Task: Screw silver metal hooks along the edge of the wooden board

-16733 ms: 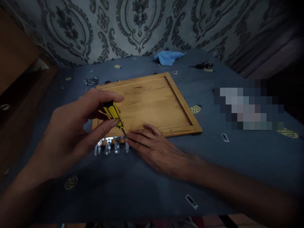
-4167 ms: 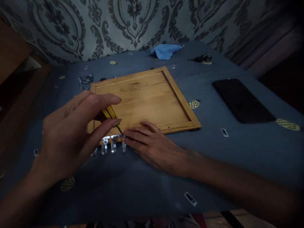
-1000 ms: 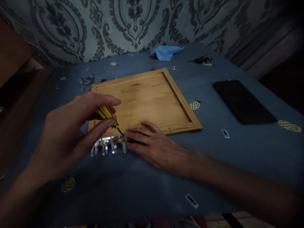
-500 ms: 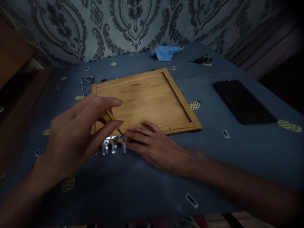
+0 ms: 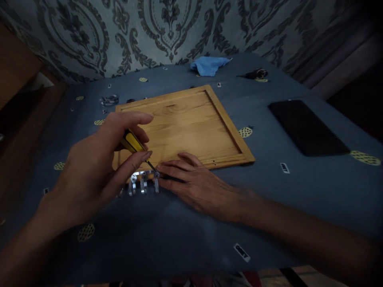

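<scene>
Head view: we find the left hand (image 5: 89, 167) pinching the screwdriver (image 5: 133, 142) between thumb and bent fingers, the forefinger extended above the handle. The right hand (image 5: 199, 185) lies back upward at the near edge of the board (image 5: 185, 127), fingers straight and close together, tips beside the right-end hook (image 5: 156, 184); its thumb is hidden, so we cannot tell whether it grips the edge from below. The screwdriver slants down, its tip at or very near that hook. The hooks (image 5: 144, 186) stand in a row on a metal strip (image 5: 138, 173) along the board's near edge. We judge the screwdriver light, best held by its handle; the hooks stiff and smooth, apt to slip, better steadied at the strip. The board looks rigid, fairly light, its face likely easily scratched; we would take it by the raised frame. It lies flat on the table (image 5: 314, 207). Beyond its far left corner are metal pieces (image 5: 109, 100); behind it, a cloth (image 5: 209, 65); well to the right, a phone (image 5: 308, 127).
</scene>
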Available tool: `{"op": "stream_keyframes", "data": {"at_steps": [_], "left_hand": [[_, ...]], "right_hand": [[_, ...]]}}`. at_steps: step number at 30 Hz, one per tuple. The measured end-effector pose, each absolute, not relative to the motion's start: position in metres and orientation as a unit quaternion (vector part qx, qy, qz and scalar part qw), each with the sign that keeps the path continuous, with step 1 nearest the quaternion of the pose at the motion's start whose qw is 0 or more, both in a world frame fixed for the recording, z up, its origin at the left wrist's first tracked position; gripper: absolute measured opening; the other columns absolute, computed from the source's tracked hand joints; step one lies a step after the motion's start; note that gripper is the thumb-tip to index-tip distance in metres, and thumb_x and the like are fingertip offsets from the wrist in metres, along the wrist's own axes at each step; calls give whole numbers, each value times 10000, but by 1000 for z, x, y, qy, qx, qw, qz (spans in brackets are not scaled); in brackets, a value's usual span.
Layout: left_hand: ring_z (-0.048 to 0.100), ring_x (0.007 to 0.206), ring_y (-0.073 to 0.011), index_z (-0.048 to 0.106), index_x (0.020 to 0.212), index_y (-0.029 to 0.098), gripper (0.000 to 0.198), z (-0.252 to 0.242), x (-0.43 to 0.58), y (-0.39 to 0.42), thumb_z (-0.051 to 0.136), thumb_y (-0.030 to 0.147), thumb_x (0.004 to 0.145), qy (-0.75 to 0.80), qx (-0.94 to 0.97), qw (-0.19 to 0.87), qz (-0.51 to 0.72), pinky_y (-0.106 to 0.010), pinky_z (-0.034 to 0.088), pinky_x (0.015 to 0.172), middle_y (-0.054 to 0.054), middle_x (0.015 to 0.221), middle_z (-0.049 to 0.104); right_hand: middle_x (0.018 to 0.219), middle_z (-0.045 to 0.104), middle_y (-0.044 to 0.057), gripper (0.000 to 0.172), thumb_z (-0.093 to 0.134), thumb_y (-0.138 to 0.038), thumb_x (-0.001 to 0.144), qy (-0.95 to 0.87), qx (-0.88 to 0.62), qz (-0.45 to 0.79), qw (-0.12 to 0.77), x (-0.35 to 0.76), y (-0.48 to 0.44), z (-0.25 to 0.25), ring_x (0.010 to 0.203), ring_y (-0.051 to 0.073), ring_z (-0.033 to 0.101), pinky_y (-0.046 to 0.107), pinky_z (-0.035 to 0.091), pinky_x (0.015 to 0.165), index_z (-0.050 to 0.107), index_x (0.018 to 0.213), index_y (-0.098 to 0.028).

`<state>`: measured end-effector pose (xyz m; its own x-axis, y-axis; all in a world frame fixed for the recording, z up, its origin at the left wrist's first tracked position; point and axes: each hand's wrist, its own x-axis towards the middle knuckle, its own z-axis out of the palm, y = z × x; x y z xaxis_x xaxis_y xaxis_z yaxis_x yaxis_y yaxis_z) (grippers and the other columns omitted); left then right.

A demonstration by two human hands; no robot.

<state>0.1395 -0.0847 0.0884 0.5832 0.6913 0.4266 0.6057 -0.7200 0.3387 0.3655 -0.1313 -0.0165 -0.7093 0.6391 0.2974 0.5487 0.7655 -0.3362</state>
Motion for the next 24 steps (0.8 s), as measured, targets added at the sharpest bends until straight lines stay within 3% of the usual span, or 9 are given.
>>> {"op": "stream_keyframes", "data": {"at_steps": [4, 7, 16, 24], "left_hand": [[725, 732, -186, 548, 1331, 319, 363, 87, 136, -80, 591, 364, 973, 363, 900, 28, 241, -279, 546, 586, 34, 913, 717], [707, 680, -183, 561, 1324, 329, 342, 87, 136, -79, 569, 359, 983, 368, 899, 15, 235, -284, 518, 546, 36, 858, 704], [740, 857, -175, 482, 1444, 359, 471, 91, 127, -78, 537, 243, 991, 313, 923, 98, 203, -250, 598, 666, 14, 1084, 716], [729, 820, -164, 580, 1338, 303, 331, 91, 131, -81, 569, 376, 1015, 327, 917, 17, 228, -262, 583, 710, 30, 1007, 727]], "right_hand": [[1500, 612, 102, 333, 489, -158, 1063, -917, -326, 106, 206, 366, -131, -17, 1383, 236, 539, 510, 314, 1211, 656, 1347, -202], [1501, 610, 101, 339, 496, -163, 1059, -918, -325, 106, 200, 366, -131, -17, 1395, 235, 528, 505, 316, 1210, 649, 1357, -210], [1454, 646, 113, 353, 537, -165, 1032, -920, -323, 110, 191, 366, -129, -17, 1391, 251, 532, 532, 323, 1204, 654, 1363, -207], [1439, 657, 105, 356, 515, -149, 1039, -918, -324, 113, 196, 367, -130, -19, 1394, 239, 531, 525, 313, 1215, 656, 1358, -225]]}}
